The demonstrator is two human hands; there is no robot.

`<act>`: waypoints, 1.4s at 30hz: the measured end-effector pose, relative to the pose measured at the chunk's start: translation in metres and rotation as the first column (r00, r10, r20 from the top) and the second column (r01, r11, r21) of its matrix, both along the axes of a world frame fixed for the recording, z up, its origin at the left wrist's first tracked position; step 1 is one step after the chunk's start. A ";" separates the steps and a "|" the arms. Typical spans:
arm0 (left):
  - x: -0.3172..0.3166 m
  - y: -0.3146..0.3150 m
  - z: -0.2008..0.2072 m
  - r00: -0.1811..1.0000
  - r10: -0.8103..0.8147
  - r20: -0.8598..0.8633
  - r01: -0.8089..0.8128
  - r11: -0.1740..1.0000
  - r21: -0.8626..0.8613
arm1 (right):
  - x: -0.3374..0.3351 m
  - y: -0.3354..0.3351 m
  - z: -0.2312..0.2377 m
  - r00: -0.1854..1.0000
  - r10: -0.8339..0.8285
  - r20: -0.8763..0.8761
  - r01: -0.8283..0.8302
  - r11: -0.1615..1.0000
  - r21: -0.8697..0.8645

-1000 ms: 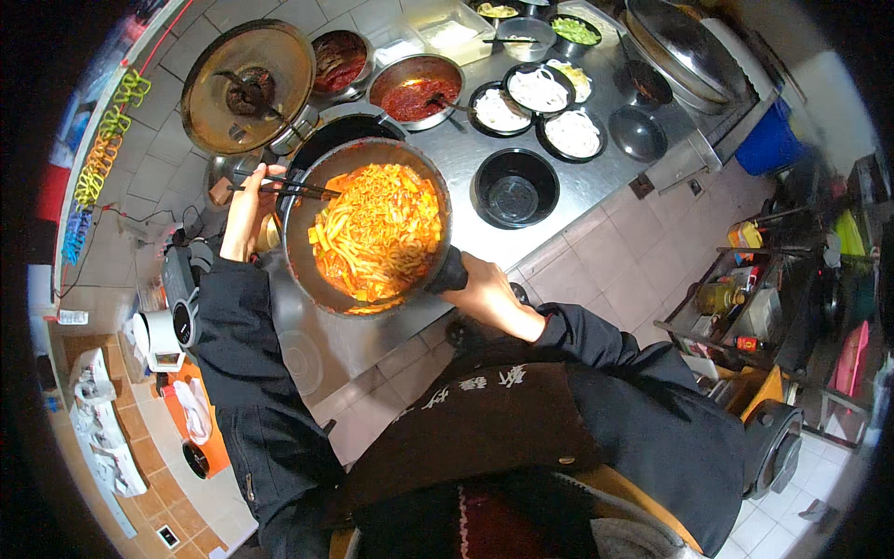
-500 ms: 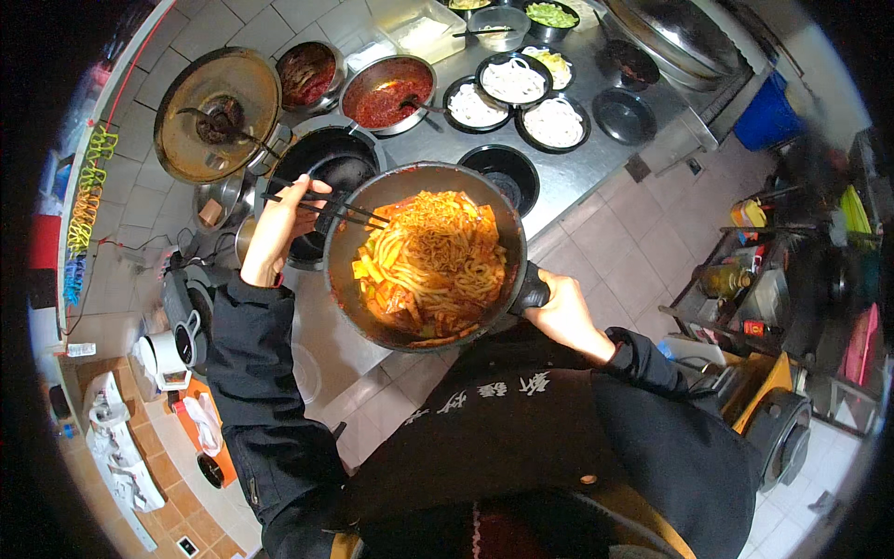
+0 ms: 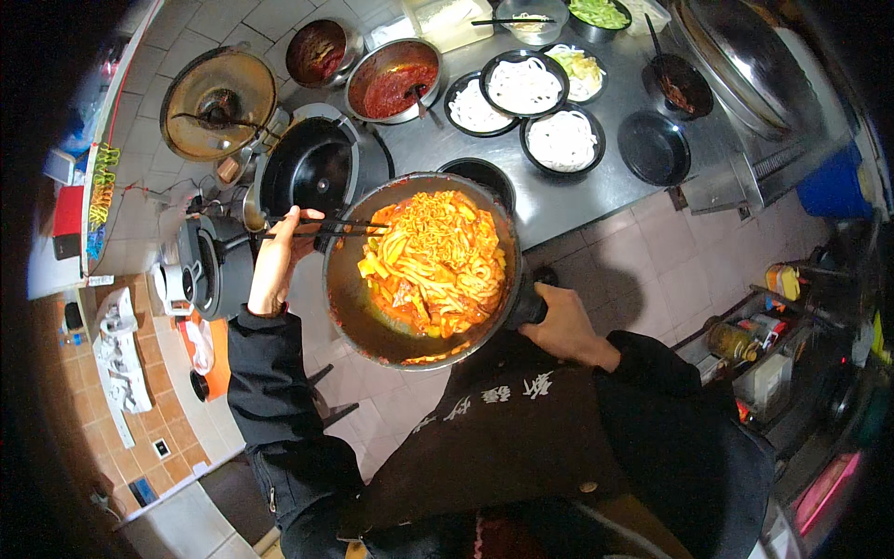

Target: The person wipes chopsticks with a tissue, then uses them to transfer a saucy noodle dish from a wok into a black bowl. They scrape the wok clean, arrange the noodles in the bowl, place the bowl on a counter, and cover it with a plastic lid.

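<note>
My right hand (image 3: pixel 570 328) is wrapped round the black handle (image 3: pixel 529 306) of a deep frying pan (image 3: pixel 352 321), which I hold up in front of me. Noodles (image 3: pixel 433 252) in red sauce with yellow-green vegetable pieces lie heaped toward its far right side, leaving the near left wall bare. From the left, my left hand (image 3: pixel 282 259) grips a pair of black chopsticks (image 3: pixel 345 228), their tips reaching over the noodles' left edge. Just beyond the pan, a black bowl (image 3: pixel 484 173) on the steel counter is partly hidden by its rim.
A black pot (image 3: pixel 312 177) stands left of the pan. Behind are a pot of red sauce (image 3: pixel 396 88), bowls of white noodles (image 3: pixel 561 140), a black bowl (image 3: pixel 655 149) and a large lid (image 3: pixel 726 65). A cluttered rack (image 3: pixel 754 349) stands right, an appliance (image 3: pixel 219 265) left.
The noodles have shifted and spread within the pan, baring its near side. The pan now overlaps the black bowl beyond it. My chopsticks lie more level, and the view has turned slightly.
</note>
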State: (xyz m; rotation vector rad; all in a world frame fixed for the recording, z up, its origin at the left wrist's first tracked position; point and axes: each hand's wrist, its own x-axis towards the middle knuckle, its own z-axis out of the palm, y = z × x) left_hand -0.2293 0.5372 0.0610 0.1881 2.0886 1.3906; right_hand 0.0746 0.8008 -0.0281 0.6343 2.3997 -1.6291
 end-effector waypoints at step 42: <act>-0.054 0.032 0.030 0.950 -0.258 -0.174 0.255 0.966 -0.040 | 0.002 -0.009 -0.006 0.999 -0.035 0.033 0.044 0.943 -0.330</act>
